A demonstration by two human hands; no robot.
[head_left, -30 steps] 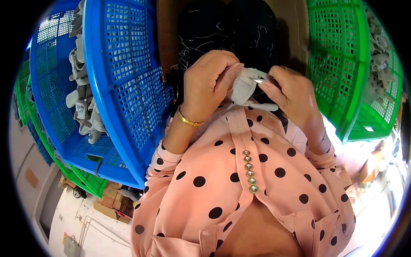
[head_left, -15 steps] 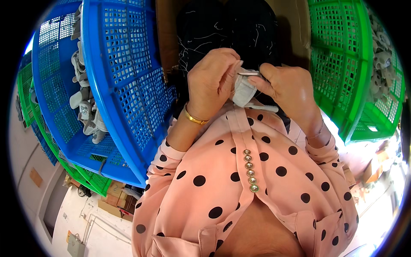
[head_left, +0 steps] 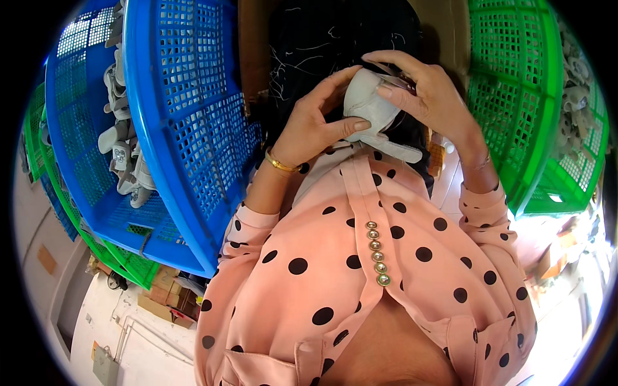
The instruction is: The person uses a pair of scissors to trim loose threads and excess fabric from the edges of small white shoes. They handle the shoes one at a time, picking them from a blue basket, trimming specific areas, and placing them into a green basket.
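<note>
A pale grey-white shoe upper [head_left: 368, 106] with a loose strap [head_left: 400, 150] is held between my two hands above my lap. My left hand [head_left: 315, 119] grips its left side, thumb pressed on the near face and fingers behind it. On the other side, my right hand [head_left: 428, 93] has its thumb against the upper's edge and its index finger stretched over the top. Something small and dark shows between that thumb and finger, too hidden to name. The far side of the upper is out of sight.
To my left stands a large blue plastic basket [head_left: 199, 109], with more grey shoe uppers [head_left: 125, 157] beyond its near wall. A green basket [head_left: 512, 96] at my right has similar pieces [head_left: 573, 100] behind it. Loose white threads lie on my dark trousers [head_left: 306, 58].
The shoe upper has been turned so a broader rounded face and its strap show. My right hand has opened its fingers wider around it, and a thin metal edge seen before is hidden.
</note>
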